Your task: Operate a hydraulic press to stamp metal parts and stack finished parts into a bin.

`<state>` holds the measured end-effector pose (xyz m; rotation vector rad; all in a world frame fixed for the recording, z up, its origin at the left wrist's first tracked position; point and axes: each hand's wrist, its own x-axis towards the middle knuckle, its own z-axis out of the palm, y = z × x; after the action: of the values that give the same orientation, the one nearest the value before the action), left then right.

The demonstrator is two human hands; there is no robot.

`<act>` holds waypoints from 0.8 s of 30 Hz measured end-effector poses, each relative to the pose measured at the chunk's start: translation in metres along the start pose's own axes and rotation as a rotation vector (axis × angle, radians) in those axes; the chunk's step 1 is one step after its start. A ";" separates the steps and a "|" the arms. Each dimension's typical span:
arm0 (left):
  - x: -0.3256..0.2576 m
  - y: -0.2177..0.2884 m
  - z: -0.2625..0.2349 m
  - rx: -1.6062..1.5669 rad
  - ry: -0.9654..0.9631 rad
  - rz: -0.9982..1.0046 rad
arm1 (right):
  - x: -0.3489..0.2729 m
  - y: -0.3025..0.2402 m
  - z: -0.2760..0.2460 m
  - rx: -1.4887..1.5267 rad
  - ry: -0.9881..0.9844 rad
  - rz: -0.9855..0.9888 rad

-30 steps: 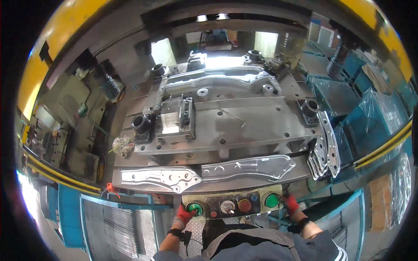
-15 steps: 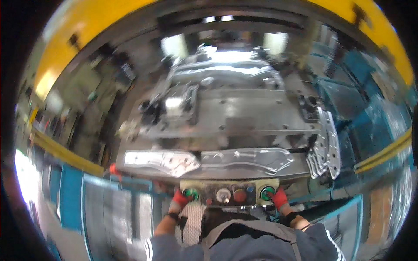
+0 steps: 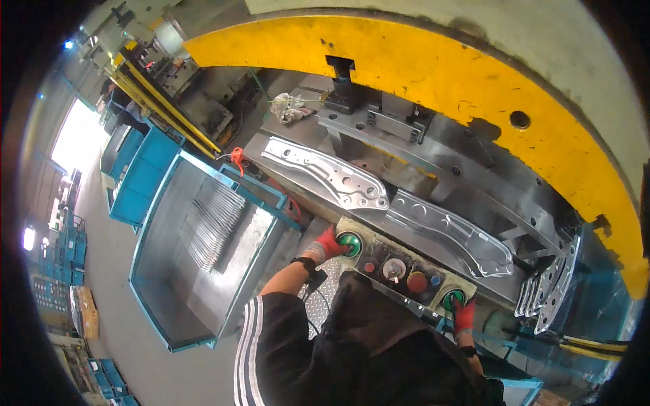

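While both hands sit at a pale-edged rectangular control panel [image 3: 380, 256] with coloured buttons, we see the red-gloved left hand [image 3: 330, 245] at a round green push button [image 3: 350, 246] on its left end, and the red-gloved right hand [image 3: 464, 315] at a matching round green push button [image 3: 452, 300] on its right end. The fingers of each are bent toward the button; we cannot tell whether either is pressed in, nor whether the remaining fingers close around the panel's side. Beyond the panel, along the near edge of the grey steel press bed [image 3: 308, 134], lie a bright silver perforated sheet-metal arm [image 3: 325, 172], toward the left corner, and a darker silver curved sheet-metal arm [image 3: 447, 231], toward the right. Several silver perforated sheet-metal pieces [image 3: 548, 283] lean together at the right corner; a crumpled whitish rag [image 3: 290, 107] lies near the left. Above the bed spans a thick yellow painted beam [image 3: 420, 61]. We judge the gravest hazard to be crushing, should a hand reach beneath the beam while it moves. Vibration could topple the leaning pieces, and a brushing sleeve could push either arm over the near edge.
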<state>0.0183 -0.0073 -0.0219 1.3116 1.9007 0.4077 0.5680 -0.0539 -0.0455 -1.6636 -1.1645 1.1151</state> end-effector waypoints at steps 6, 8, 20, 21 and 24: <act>-0.005 0.009 -0.006 -0.113 -0.051 0.023 | 0.005 -0.017 -0.010 -0.638 -0.062 0.082; -0.001 0.018 -0.006 -0.147 -0.050 0.087 | 0.009 -0.049 -0.014 -0.816 -0.129 0.075; 0.020 -0.044 0.021 -0.231 -0.051 0.083 | 0.120 -0.275 0.101 -1.318 -0.427 -0.679; 0.020 -0.050 0.022 -0.221 -0.039 0.085 | 0.127 -0.273 0.105 -1.314 -0.516 -0.631; 0.014 -0.055 0.025 -0.204 -0.022 0.098 | 0.120 -0.266 0.110 -1.350 -0.441 -0.668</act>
<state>-0.0008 -0.0217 -0.0784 1.2697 1.7316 0.6182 0.4188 0.1426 0.1454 -1.5944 -2.8766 0.1399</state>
